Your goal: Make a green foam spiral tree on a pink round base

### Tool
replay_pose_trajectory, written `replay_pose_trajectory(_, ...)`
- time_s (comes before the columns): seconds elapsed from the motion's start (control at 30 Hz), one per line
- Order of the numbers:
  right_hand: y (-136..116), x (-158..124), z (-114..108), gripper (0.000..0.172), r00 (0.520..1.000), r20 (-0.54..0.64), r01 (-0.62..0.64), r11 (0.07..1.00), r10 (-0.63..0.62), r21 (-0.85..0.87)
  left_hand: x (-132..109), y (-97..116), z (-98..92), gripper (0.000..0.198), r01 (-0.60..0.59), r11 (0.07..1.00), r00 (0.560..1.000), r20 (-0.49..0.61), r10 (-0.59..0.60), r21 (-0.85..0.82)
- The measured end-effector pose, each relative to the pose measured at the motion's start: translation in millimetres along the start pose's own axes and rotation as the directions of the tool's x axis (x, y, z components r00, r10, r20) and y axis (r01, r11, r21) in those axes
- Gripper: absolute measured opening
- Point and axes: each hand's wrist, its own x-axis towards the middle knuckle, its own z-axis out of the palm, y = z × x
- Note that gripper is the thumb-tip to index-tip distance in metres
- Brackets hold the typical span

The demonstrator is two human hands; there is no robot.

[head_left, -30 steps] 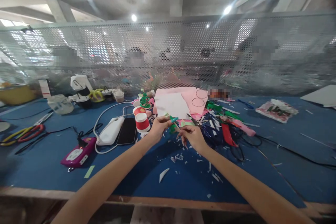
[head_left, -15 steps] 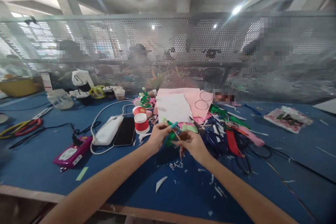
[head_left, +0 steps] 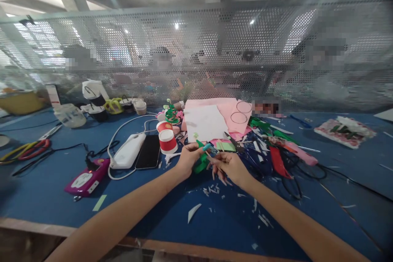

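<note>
My left hand is closed in a pinch on a curled green strip, which hangs below the fingertips. A small light-blue piece shows at those same fingertips; its kind is unclear. Close by on the right, my right hand is closed with its fingers bent around a thin light stick, its tip pointing at the green strip. The fingers hide most of the stick. Behind the hands lie a white sheet and pink paper with two drawn circles.
Left of the hands are a red-and-white cup, a phone, a white power bank with cable, and a purple power strip. Scissors lie far left. A pink-handled glue gun and paper scraps lie right.
The camera view has shifted slightly. Both hands stay close together; the stick has turned and less of it shows, while more of the green strip is visible below my left fingers.
</note>
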Motion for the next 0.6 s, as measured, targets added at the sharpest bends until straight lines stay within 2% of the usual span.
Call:
replay_pose_trajectory(0.23,1.1,1.7,2.8,0.043,0.981,0.164,-0.139,0.956,0.098,0.258,-2.2,-1.3,0.7,0.034,0.007,1.0,0.996,0.092,-0.005,-0.015)
replay_pose_trajectory(0.33,0.8,2.0,2.5,0.043,0.97,0.206,-0.185,0.943,0.129,0.278,-3.2,-1.6,1.2,0.034,0.029,0.999,0.996,0.081,-0.027,-0.022)
replay_pose_trajectory(0.43,0.8,1.9,0.4,0.043,0.981,0.131,-0.171,0.962,0.145,0.213,-1.9,-2.4,0.8,0.035,0.068,0.997,0.997,0.043,-0.067,-0.042)
replay_pose_trajectory(0.6,4.6,2.4,-6.0,0.039,0.995,-0.08,-0.053,0.998,0.055,0.032,-0.1,0.0,2.6,0.037,0.056,0.998,0.998,-0.034,-0.056,-0.022)
